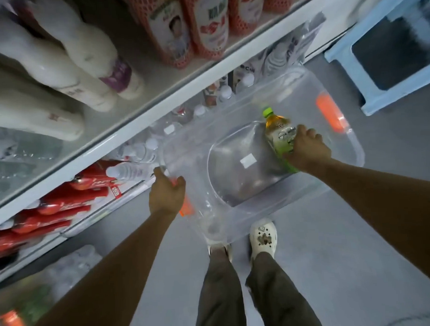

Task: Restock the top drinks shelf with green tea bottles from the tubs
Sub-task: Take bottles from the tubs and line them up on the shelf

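Note:
A clear plastic tub (334, 124) with orange handles hangs above the floor in front of the shelves. My left hand (165, 192) grips its near-left rim by an orange handle. Inside the tub lies one green tea bottle (278, 133) with a green cap and green label. My right hand (306, 148) grips that bottle around its lower body. Apart from this bottle I see nothing else in the tub.
White shelves (158, 104) run along the left with white bottles, red-patterned bottles, water bottles and red packs. A light blue stool (346, 58) stands at the upper right. Another tub with an orange handle (12, 323) sits at the lower left. My feet stand on the grey floor below.

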